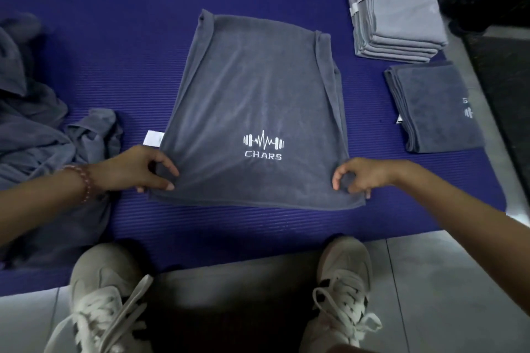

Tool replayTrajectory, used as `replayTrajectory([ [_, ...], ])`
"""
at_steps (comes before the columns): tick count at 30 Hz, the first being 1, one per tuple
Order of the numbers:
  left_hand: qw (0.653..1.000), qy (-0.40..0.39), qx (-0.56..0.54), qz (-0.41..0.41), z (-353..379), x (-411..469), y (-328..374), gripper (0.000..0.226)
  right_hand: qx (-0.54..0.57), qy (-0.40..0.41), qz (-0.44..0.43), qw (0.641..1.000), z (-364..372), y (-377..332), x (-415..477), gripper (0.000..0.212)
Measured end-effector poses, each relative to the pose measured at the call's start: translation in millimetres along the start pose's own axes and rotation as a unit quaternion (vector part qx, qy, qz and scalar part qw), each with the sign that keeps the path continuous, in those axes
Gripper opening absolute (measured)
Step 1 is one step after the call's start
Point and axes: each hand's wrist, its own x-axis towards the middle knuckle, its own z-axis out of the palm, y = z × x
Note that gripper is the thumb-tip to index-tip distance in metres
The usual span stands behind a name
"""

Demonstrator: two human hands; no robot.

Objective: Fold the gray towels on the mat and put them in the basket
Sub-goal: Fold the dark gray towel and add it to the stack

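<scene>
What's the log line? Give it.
CHARS towel: flat on purple mat | left hand: pinches near corner | right hand: pinches near corner

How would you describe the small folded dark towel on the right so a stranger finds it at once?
Go to the right edge of the purple mat. Nearer the person than the pale gray stack lies the dark folded towel. Unlike the stack, it is single, darker, with part of a white logo.

The light is dim and cool. The purple mat reads dark, while the pale folded stack at upper right catches the most light. Deep shadow fills the bottom centre between the shoes, and the upper right corner is near black. The white logo on the centre towel is sharp. The crumpled cloth at far left is blurred. Wide-angle distortion curves the mat's edges.
</scene>
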Motion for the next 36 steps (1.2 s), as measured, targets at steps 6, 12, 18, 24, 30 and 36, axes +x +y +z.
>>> replayTrajectory([
  [6, 0.983, -0.174, 0.041, -0.038, 5.0, -0.7, -14.9, 0.023, 0.012, -0.216, 0.077, 0.973, -3.9, 11.8, -9.4, 0.036],
  [12, 0.931, -0.141, 0.337, -0.022, -11.2, 31.8, 22.7, 0.042, -0.108, 0.046, 0.05, 0.992, -34.1, -7.2, 10.4, 0.015],
  [18, 0.834, 0.122, 0.449, 0.296, 50.3, 72.4, 24.1, 0.062, -0.329, 0.321, -0.236, 0.856, 10.1, -59.4, 79.9, 0.067],
  [24, 0.852, 0.172, 0.44, 0.224, 31.8, 72.5, -27.3, 0.065, -0.313, 0.365, -0.125, 0.868, -14.5, -0.8, 95.3, 0.067],
  [30, 0.893, 0.298, 0.297, 0.162, -21.7, 111.8, -17.3, 0.053, -0.247, 0.535, -0.107, 0.801, -59.7, -41.2, 100.7, 0.048],
  [36, 0.926, 0.33, 0.096, 0.157, -109.6, 211.3, 39.4, 0.05, -0.11, 0.503, -0.206, 0.832, -108.6, -131.1, 149.4, 0.053],
])
